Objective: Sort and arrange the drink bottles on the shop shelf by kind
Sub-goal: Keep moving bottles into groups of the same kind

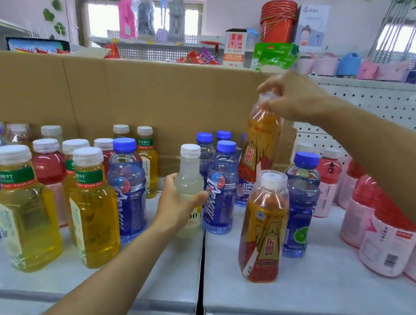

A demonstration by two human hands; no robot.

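**Both hands on bottles**

The left hand [177, 203] is wrapped round a pale bottle [189, 178], upright just beside the blue bottles [221, 190] at mid-shelf [321, 287]. The right hand [288, 99] pinches the cap of an orange bottle [261, 142], which hangs above the shelf.

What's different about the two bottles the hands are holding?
The pale bottle holds cloudy whitish drink; the orange bottle holds orange drink and wears a red and gold label. The left hand grips the pale bottle round its body, low by the shelf; the right hand pinches the orange bottle at its cap, lifted above the blue bottles. Both have light caps.
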